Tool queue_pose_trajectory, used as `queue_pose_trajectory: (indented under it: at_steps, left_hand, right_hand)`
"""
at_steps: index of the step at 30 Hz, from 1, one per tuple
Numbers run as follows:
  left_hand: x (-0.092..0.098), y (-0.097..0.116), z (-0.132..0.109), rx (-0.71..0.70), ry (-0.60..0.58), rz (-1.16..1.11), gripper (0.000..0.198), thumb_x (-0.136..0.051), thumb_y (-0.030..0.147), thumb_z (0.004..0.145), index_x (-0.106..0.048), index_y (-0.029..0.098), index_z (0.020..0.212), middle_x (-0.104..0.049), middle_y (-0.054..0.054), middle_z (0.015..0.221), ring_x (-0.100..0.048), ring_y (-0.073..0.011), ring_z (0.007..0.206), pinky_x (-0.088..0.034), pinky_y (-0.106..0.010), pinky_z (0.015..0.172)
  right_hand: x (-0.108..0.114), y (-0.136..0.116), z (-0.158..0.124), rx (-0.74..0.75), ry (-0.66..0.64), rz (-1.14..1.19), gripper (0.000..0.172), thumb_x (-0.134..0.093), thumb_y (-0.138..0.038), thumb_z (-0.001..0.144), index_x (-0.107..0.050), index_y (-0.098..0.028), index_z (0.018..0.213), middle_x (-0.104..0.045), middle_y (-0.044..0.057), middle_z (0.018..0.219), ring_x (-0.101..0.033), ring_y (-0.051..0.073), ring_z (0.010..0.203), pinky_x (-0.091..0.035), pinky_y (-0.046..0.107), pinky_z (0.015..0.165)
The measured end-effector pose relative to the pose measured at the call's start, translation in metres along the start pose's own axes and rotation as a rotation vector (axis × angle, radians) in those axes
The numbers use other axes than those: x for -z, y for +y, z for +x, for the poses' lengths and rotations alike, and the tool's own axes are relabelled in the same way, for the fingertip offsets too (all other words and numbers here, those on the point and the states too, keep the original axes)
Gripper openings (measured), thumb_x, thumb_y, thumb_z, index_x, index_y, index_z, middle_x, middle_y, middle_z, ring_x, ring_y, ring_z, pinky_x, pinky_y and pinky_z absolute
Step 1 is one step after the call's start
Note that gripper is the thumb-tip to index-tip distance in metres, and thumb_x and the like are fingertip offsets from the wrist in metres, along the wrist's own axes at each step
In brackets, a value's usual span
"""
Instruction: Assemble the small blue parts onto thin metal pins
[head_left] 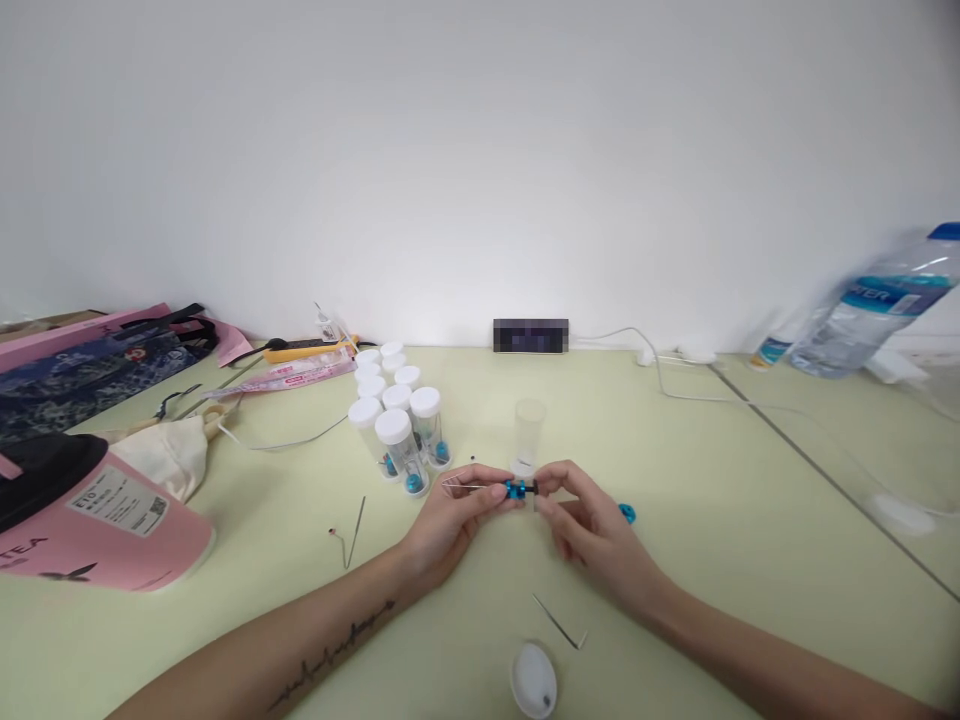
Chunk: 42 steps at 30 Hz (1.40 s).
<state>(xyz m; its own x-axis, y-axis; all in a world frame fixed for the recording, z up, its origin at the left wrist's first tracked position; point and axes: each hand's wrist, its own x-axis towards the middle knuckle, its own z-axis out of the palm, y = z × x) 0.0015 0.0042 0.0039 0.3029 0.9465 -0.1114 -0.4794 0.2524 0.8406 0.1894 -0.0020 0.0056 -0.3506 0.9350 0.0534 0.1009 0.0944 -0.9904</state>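
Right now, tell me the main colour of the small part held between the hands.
The part is mainly blue, shown in the head view.

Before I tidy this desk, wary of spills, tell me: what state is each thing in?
Blue piece: held, left hand pinching it
Right hand: at the piece's dark end
Small jars: standing, capped
Clear jar: standing, lidless
White lid: lying loose
Pink cup: lidded
Water bottle: capped
Bent rods: lying loose
Blue bit: lying loose

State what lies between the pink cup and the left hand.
In the head view, a thin bent rod lies between the pink cup and the left hand.
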Motion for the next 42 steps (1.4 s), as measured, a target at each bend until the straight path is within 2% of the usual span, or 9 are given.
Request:
queue_pose_trajectory:
  at_steps: [2, 4, 6, 9, 16, 22, 28, 37, 42]
  left_hand:
    - [0.000, 0.000, 0.001, 0.002, -0.004, -0.015, 0.015, -0.071, 0.016, 0.073, -0.068, 0.012, 0.087, -0.072, -0.005, 0.086, -0.066, -0.0115, 0.080, -0.048, -0.023, 0.083]
    - [0.000, 0.000, 0.001, 0.012, -0.021, 0.001, 0.016, -0.071, 0.016, 0.072, -0.068, 0.012, 0.087, -0.071, -0.006, 0.085, -0.066, -0.0124, 0.080, -0.049, -0.024, 0.083]
    - [-0.001, 0.000, 0.000, 0.023, -0.034, 0.019, 0.016, -0.071, 0.017, 0.072, -0.067, 0.012, 0.087, -0.071, -0.007, 0.086, -0.066, -0.0135, 0.081, -0.048, -0.026, 0.085]
    - [-0.002, 0.001, 0.000, 0.033, -0.034, 0.032, 0.015, -0.071, 0.017, 0.073, -0.067, 0.011, 0.086, -0.071, -0.007, 0.087, -0.065, -0.0139, 0.083, -0.048, -0.028, 0.087]
    - [-0.001, 0.001, 0.000, 0.039, -0.034, 0.032, 0.014, -0.069, 0.017, 0.074, -0.067, 0.012, 0.087, -0.071, -0.007, 0.088, -0.066, -0.0133, 0.083, -0.048, -0.025, 0.086]
    - [-0.001, 0.001, -0.001, 0.057, -0.028, 0.047, 0.014, -0.070, 0.018, 0.074, -0.066, 0.012, 0.086, -0.072, -0.007, 0.086, -0.066, -0.0125, 0.080, -0.048, -0.024, 0.083]
    - [0.000, 0.000, 0.000, 0.052, -0.004, 0.006, 0.014, -0.070, 0.017, 0.074, -0.067, 0.013, 0.087, -0.071, -0.005, 0.086, -0.066, -0.0107, 0.079, -0.048, -0.020, 0.081]
    - [0.000, -0.001, 0.001, 0.024, 0.019, -0.024, 0.013, -0.071, 0.017, 0.073, -0.067, 0.013, 0.085, -0.070, -0.005, 0.092, -0.065, -0.0098, 0.079, -0.047, -0.020, 0.081]
    - [0.000, -0.001, 0.001, 0.013, 0.003, -0.008, 0.013, -0.070, 0.017, 0.073, -0.067, 0.013, 0.085, -0.070, -0.005, 0.089, -0.065, -0.0110, 0.080, -0.047, -0.021, 0.082]
  right_hand:
    - [0.000, -0.002, 0.000, -0.001, -0.008, -0.010, 0.023, -0.054, -0.042, 0.088, -0.049, -0.022, 0.098, -0.050, -0.001, 0.085, -0.043, 0.007, 0.052, -0.034, 0.019, 0.045]
    - [0.000, -0.001, 0.001, -0.021, -0.012, -0.043, 0.024, -0.049, -0.044, 0.090, -0.052, -0.020, 0.088, -0.048, -0.003, 0.072, -0.041, 0.007, 0.051, -0.033, 0.019, 0.046]
    - [0.001, 0.002, 0.001, -0.056, -0.022, -0.069, 0.036, -0.040, -0.046, 0.094, -0.053, -0.017, 0.076, -0.044, -0.004, 0.057, -0.040, 0.008, 0.049, -0.031, 0.020, 0.046]
    - [0.002, 0.006, 0.000, -0.076, -0.033, -0.064, 0.050, -0.031, -0.048, 0.096, -0.051, -0.016, 0.064, -0.044, -0.002, 0.051, -0.041, 0.009, 0.048, -0.031, 0.021, 0.046]
    - [0.003, 0.001, 0.000, -0.025, 0.051, 0.047, 0.032, -0.034, -0.046, 0.096, -0.054, -0.021, 0.099, -0.054, -0.001, 0.074, -0.042, 0.007, 0.047, -0.033, 0.020, 0.045]
    - [0.003, 0.008, 0.000, -0.040, 0.042, -0.018, 0.050, -0.032, -0.049, 0.095, -0.059, -0.015, 0.070, -0.049, 0.000, 0.055, -0.045, 0.010, 0.049, -0.034, 0.022, 0.047]
    - [0.003, 0.002, 0.001, -0.009, 0.056, 0.078, 0.033, -0.035, -0.046, 0.096, -0.055, -0.022, 0.106, -0.055, 0.000, 0.083, -0.043, 0.007, 0.048, -0.034, 0.021, 0.046]
    - [0.003, 0.008, 0.001, -0.063, -0.031, 0.032, 0.053, -0.029, -0.050, 0.095, -0.063, -0.014, 0.078, -0.056, 0.003, 0.063, -0.046, 0.011, 0.051, -0.036, 0.023, 0.048]
    - [0.002, 0.002, 0.000, -0.018, 0.040, 0.122, 0.033, -0.034, -0.047, 0.096, -0.054, -0.021, 0.096, -0.057, 0.000, 0.080, -0.043, 0.007, 0.048, -0.034, 0.020, 0.046]
